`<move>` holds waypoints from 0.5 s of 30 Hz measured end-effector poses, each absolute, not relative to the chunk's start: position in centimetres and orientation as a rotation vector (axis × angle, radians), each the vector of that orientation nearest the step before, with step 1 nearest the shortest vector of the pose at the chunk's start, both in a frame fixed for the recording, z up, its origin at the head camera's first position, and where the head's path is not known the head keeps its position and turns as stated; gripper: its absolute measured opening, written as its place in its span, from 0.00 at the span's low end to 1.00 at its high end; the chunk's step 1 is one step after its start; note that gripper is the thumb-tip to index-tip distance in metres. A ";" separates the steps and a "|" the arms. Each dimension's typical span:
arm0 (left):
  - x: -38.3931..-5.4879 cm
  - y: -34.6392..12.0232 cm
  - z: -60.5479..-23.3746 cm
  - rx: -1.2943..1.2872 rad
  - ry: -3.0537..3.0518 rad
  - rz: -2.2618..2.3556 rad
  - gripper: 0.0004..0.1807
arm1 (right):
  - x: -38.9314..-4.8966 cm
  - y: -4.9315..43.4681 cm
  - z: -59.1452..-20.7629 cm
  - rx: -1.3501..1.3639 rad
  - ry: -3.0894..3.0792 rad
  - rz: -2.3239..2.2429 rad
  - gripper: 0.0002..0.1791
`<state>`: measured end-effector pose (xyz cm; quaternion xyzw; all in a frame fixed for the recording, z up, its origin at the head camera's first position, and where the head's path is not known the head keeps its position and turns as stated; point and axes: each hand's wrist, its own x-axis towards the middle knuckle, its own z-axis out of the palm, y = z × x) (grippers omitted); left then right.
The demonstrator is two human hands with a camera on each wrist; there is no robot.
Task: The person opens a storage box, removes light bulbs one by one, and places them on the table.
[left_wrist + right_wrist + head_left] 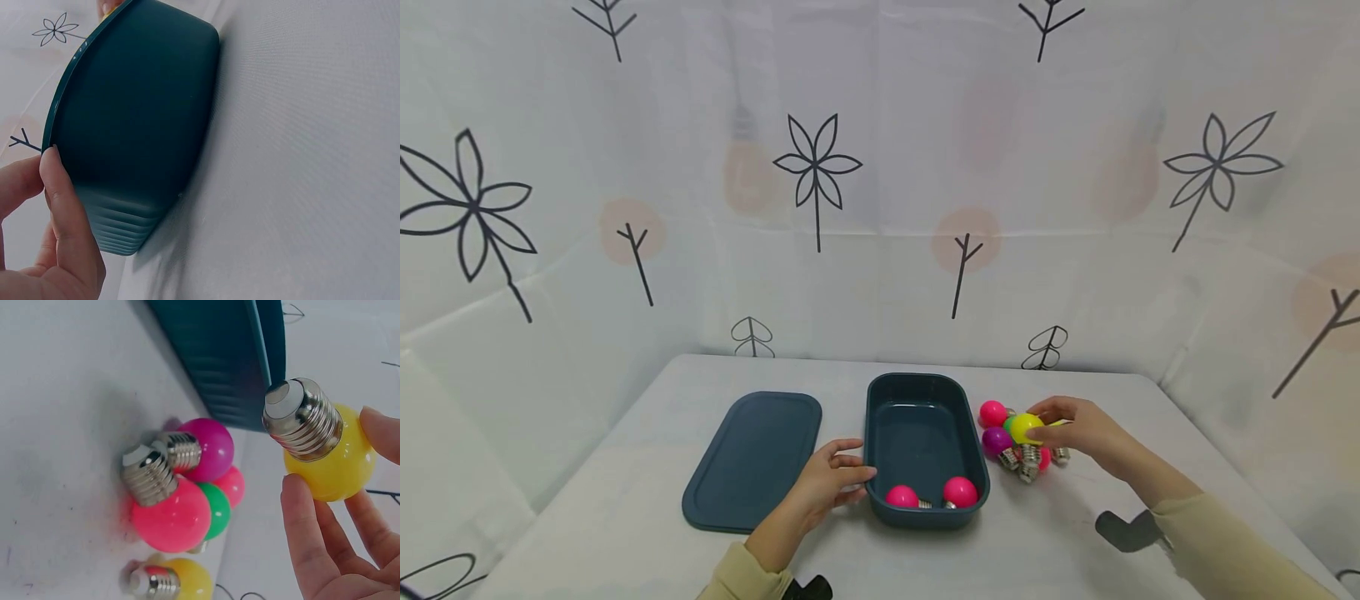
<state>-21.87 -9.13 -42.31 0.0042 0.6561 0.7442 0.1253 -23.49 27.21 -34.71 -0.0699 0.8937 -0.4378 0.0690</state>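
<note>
Pink round light bulb with a ridged metal screw base (902,497), joined by a second pink bulb like it (961,492), lies at the near end inside a deep, dark teal, round-cornered container (925,521). Beside it, the left hand (829,482) holds the container's rim, thumb at the edge, fingers against the outer wall. Across to the right, the right hand (1078,429) grips a glossy yellow round bulb (340,472) by its globe, between thumb and fingertips, metal base downward, raised above the table.

The work looks early on: two bulbs inside, one in hand, and at least five outside in a cluster on the white table (625,504): a purple bulb (212,447), a green bulb (217,509), two more pink ones and another yellow one. The container's right wall stands between the held bulb and the interior. A flat, dark teal lid (752,462) lies to the left, off the open top. Farthest back hangs a white cloth printed with black line-drawn plants (880,292).
</note>
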 end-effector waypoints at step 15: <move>-22.1 -9.1 -42.6 0.007 1.915 2.164 0.33 | -23.3 30.4 -35.9 -0.149 2.755 -1.288 0.27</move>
